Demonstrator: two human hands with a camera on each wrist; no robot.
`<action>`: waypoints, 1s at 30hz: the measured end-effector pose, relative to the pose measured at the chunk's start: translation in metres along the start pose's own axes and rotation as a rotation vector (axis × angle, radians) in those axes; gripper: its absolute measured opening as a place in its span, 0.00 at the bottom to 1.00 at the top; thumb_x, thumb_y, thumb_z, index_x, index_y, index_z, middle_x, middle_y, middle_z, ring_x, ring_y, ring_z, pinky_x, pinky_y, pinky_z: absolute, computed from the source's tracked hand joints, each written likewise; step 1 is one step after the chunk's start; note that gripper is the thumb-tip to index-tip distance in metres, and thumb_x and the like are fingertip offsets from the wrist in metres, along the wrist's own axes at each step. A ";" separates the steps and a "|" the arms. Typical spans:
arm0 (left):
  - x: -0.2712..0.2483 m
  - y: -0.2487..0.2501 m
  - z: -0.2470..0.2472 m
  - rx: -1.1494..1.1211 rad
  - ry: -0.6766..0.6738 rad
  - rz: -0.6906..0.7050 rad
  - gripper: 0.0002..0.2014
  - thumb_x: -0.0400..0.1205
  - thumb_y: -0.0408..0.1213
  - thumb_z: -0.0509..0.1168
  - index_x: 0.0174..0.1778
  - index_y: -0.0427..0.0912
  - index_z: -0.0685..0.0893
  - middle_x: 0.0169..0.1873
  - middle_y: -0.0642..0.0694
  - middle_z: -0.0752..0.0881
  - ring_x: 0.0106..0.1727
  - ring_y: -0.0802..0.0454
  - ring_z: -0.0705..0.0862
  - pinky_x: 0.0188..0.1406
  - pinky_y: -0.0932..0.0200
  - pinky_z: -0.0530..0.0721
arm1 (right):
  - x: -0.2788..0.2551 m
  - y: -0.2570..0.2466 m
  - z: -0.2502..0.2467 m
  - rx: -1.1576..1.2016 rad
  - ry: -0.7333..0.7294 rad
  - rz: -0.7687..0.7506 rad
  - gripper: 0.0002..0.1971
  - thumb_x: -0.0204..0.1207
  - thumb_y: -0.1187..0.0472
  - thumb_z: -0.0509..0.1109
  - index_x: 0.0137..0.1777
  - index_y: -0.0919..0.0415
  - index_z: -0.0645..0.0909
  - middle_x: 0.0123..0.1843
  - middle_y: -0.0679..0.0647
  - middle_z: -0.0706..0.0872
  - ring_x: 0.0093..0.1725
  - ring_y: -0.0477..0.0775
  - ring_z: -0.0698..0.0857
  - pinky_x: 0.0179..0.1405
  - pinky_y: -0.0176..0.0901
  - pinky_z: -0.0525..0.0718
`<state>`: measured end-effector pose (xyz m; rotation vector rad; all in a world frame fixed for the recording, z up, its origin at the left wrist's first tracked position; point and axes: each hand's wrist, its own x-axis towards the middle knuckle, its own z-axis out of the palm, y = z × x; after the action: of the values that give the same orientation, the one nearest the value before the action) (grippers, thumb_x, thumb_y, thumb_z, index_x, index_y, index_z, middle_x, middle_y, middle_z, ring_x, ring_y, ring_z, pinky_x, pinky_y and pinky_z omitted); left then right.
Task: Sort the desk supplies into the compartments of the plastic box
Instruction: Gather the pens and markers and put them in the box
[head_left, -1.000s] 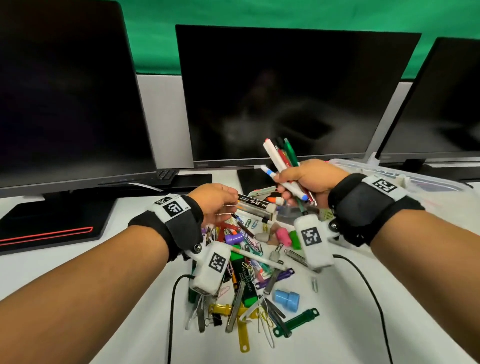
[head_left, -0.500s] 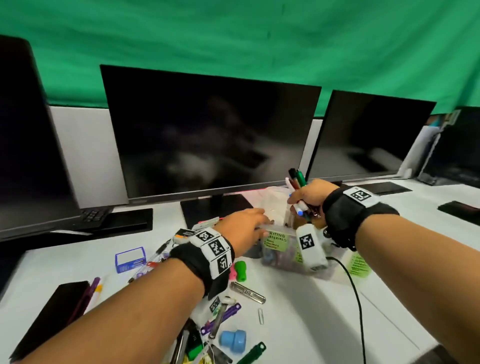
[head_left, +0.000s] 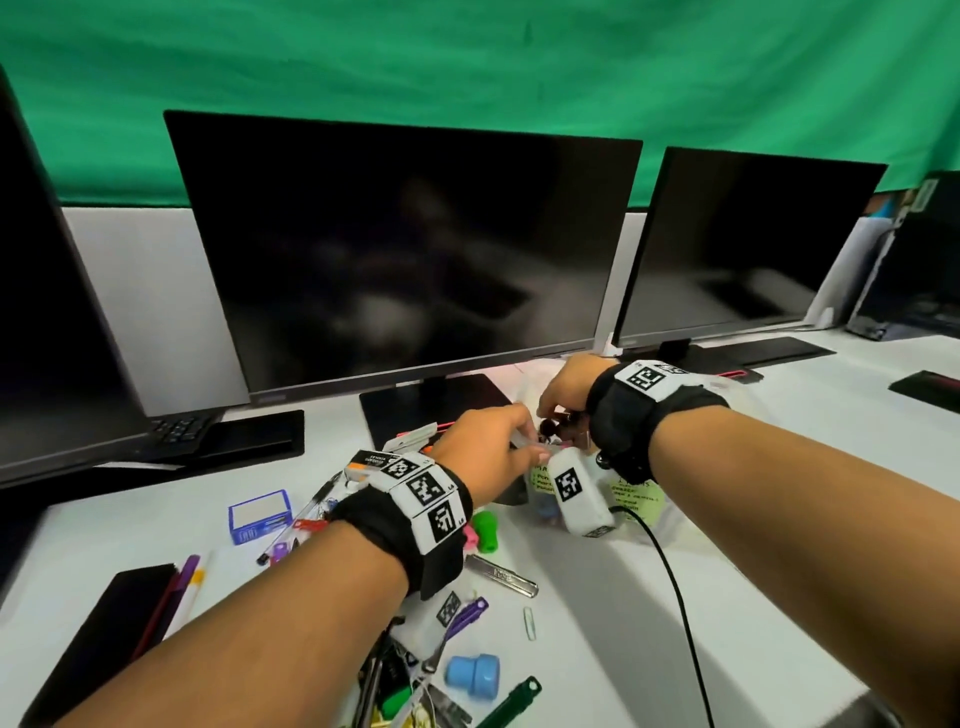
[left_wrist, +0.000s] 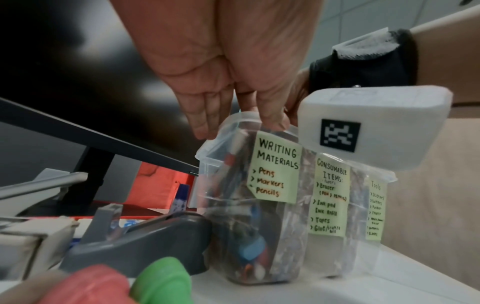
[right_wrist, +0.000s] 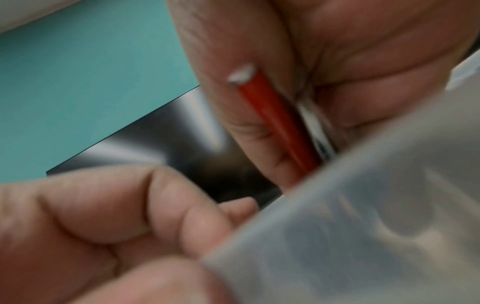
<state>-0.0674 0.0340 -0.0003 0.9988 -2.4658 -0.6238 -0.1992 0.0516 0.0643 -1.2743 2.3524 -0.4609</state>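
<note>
while the left hand (head_left: 488, 447) steadies the rim of the clear plastic box (left_wrist: 259, 205) with fingers (left_wrist: 205, 115) laid straight against its corner, the right hand (head_left: 566, 387) sits directly over the end compartment labelled writing materials (left_wrist: 275, 166), its fingers curled round a red pencil (right_wrist: 275, 115) and other pens that point down into it. pens already stand inside that compartment. beside the box on the white counter (head_left: 779, 597) lie a grey tape dispenser (left_wrist: 140, 242), a green cap (head_left: 485, 530), a blue cap (head_left: 474, 673) and a paper clip (head_left: 529, 622).
</note>
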 end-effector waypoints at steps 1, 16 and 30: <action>0.000 0.000 0.000 -0.008 -0.001 -0.001 0.07 0.78 0.50 0.68 0.42 0.54 0.78 0.60 0.47 0.85 0.61 0.46 0.83 0.61 0.48 0.82 | -0.001 0.000 0.000 -0.043 0.009 -0.019 0.17 0.77 0.63 0.70 0.64 0.66 0.81 0.57 0.60 0.84 0.49 0.59 0.84 0.37 0.40 0.83; -0.012 0.000 -0.016 -0.026 0.013 0.020 0.15 0.79 0.40 0.69 0.60 0.44 0.81 0.60 0.46 0.85 0.62 0.48 0.83 0.63 0.54 0.81 | -0.039 0.035 0.002 -0.151 0.207 -0.426 0.08 0.74 0.63 0.73 0.52 0.58 0.88 0.41 0.50 0.89 0.41 0.55 0.88 0.47 0.42 0.82; -0.133 -0.134 -0.106 0.614 -0.330 -0.638 0.17 0.79 0.47 0.67 0.62 0.46 0.82 0.60 0.47 0.85 0.55 0.48 0.82 0.53 0.60 0.76 | -0.054 -0.029 0.119 -0.544 -0.097 -0.765 0.13 0.76 0.57 0.69 0.60 0.56 0.84 0.60 0.54 0.86 0.59 0.54 0.83 0.57 0.43 0.79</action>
<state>0.1480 0.0175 -0.0129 2.1157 -2.6678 -0.1960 -0.0915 0.0717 -0.0121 -2.3921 1.8882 0.0527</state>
